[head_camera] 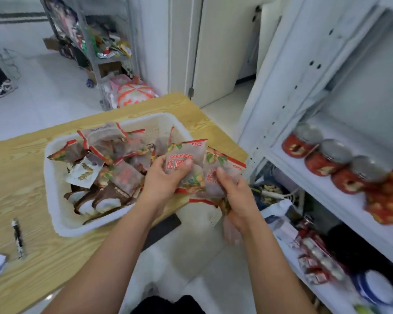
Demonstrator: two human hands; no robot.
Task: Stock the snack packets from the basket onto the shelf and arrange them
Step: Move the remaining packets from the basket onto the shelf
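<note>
Both hands' (pixel 166 175) fingers partly cover snack packets (pixel 186 155).

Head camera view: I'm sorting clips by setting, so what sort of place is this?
Probably a small shop or its stockroom. A white metal shelf holds a row of red jars, a basket on a wooden table is full of snack packets, and another goods rack stands behind.

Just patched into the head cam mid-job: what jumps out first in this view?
Both hands, left hand and right hand, grip red-trimmed snack packets just right of the white basket, which sits packet-filled on the wooden table. At right, red jars line the white shelf.
</note>
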